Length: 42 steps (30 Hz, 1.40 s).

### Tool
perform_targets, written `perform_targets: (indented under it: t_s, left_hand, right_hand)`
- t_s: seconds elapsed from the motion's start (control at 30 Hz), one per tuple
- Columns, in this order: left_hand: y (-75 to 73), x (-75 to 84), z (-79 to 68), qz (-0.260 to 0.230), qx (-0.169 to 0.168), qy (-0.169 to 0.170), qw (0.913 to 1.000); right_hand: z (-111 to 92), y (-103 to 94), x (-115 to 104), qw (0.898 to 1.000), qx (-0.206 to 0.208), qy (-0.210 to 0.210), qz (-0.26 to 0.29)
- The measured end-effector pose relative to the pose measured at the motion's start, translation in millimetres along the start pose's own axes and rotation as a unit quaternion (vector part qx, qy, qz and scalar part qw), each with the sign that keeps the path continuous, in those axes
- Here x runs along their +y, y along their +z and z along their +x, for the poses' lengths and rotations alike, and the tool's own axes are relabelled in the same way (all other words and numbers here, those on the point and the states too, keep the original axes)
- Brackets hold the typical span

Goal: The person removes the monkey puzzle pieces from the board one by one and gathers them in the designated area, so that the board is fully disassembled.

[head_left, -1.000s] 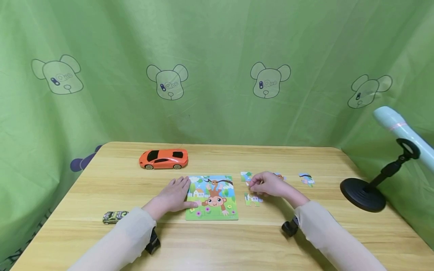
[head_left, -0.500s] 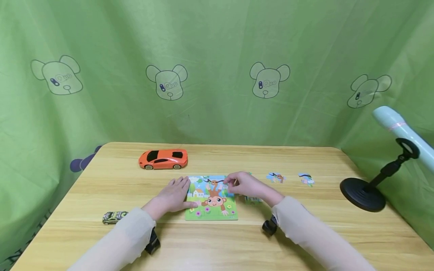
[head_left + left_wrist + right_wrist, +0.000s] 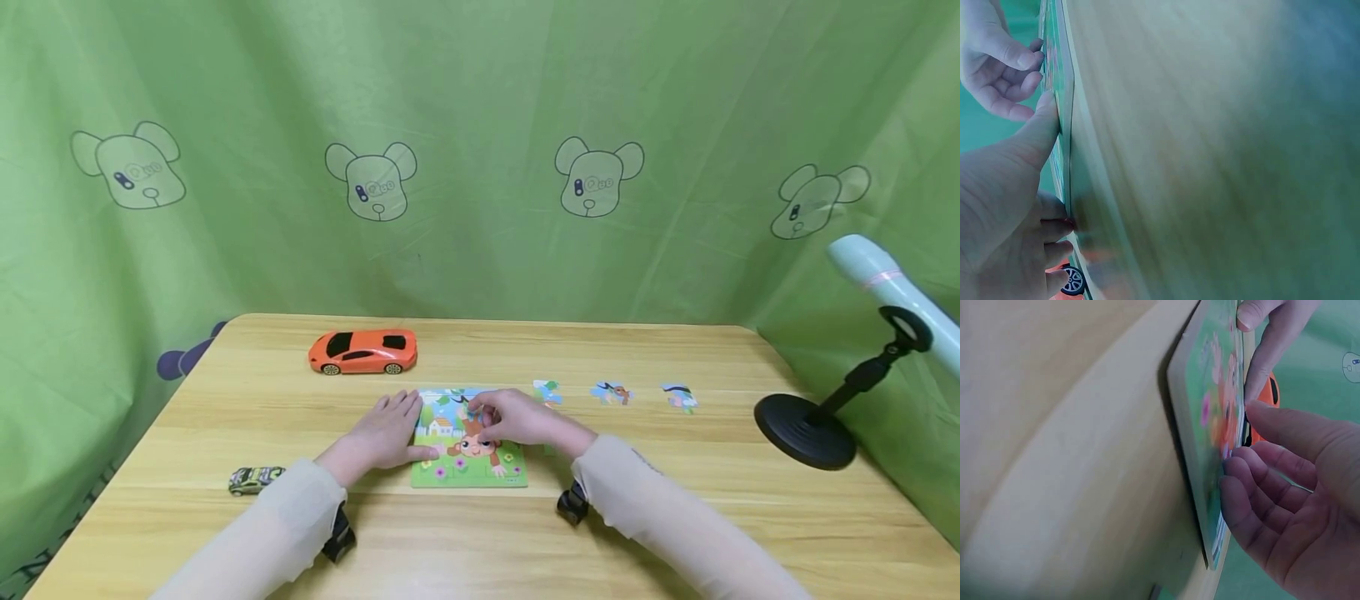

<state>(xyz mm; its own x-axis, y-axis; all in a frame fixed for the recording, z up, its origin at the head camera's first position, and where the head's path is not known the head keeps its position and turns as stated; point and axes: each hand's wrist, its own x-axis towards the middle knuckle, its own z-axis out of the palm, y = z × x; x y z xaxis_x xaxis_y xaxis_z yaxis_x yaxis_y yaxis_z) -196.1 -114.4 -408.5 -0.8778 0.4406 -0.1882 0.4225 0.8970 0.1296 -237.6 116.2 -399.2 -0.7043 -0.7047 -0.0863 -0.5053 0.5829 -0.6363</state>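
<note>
right hand (image 3: 517, 417): grip half-open, apparently against the monkey puzzle (image 3: 463, 473)

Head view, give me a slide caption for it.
Both hands at a monkey puzzle, loose pieces to its right, orange toy car beyond.

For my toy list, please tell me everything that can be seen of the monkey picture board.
The board is thin and nearly square, pale-edged, perhaps cardboard or wood. Its picture shows a brown monkey, an orange-roofed house, pink flowers and green grass. It lies flat on the wood-grained table. The left grip rests at its left edge, thumb on top; the right grip is over it, hiding part; contact there is unclear.
</note>
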Motion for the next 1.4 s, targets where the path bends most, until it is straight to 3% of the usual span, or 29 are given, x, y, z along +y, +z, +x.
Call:
perform_targets:
  t_s: [0.27, 0.6, 0.93, 1.17, 1.4]
  left_hand:
    - [0.3, -0.3, -0.2, 0.002, 0.003, 0.001, 1.0]
    - [-0.2, -0.5, -0.3, -0.005, 0.006, 0.002, 1.0]
    - [0.1, -0.2, 0.0, 0.003, 0.002, 0.001, 1.0]
    - [1.0, -0.8, 0.2, 0.005, -0.002, 0.003, 1.0]
    - [0.5, -0.6, 0.2, 0.003, 0.002, 0.0, 1.0]
  right_hand:
    - [3.2, 1.6, -1.3, 0.999, -0.016, 0.018, -0.045]
    - [6.8, 1.5, -0.3, 0.997, -0.037, 0.036, -0.057]
    - [4.7, 2.8, -0.8, 0.998, -0.022, 0.017, -0.057]
    - [2.8, 2.2, -0.3, 0.999, -0.008, 0.007, -0.033]
    - [0.0, -0.3, 0.2, 0.999, 0.015, -0.015, 0.03]
